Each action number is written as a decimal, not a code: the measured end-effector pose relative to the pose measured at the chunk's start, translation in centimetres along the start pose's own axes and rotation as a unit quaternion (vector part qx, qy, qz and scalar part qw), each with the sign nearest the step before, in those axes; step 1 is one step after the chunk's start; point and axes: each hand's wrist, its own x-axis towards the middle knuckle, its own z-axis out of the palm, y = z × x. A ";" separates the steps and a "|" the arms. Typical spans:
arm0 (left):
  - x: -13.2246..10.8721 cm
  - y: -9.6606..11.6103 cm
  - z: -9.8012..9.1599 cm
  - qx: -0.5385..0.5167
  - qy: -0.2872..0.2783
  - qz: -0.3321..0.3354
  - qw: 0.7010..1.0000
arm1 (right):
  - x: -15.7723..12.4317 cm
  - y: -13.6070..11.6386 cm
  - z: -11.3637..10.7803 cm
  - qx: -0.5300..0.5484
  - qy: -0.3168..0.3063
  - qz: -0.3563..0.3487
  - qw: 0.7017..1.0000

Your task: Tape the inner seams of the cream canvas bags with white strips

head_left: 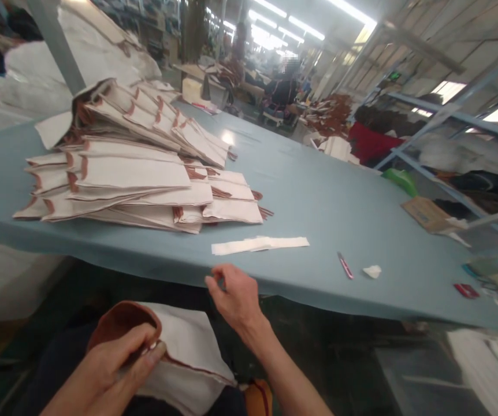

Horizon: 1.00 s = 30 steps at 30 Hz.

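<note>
My left hand (116, 361) is low in the picture, its fingers closed on a white fabric piece with brown trim (184, 352) that lies on my lap. My right hand (234, 297) hovers at the near edge of the blue table (339, 202), fingers loosely curled with nothing in them. Just beyond it on the table lies a narrow white fabric strip (260, 244). A large stack of white pieces with brown edging (132, 167) sits on the table to the left.
A small red-handled cutter (345, 266) and a crumpled white scrap (372, 271) lie on the table to the right. Metal shelving with fabric (448, 150) stands at the right. A person (282, 86) sits at the far end of the table.
</note>
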 end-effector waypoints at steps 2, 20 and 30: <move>0.5 -0.6 0.5 -0.012 -0.058 -0.005 0.998 | 1.5 1.1 -1.5 -0.033 0.020 0.038 0.999; 3.2 2.6 1.3 -0.007 0.012 -0.049 0.999 | 9.6 3.2 -3.1 -0.007 -0.060 0.046 0.997; 9.4 5.3 3.8 0.207 0.077 -0.030 0.975 | 7.7 8.0 -2.9 0.321 -0.033 0.033 0.946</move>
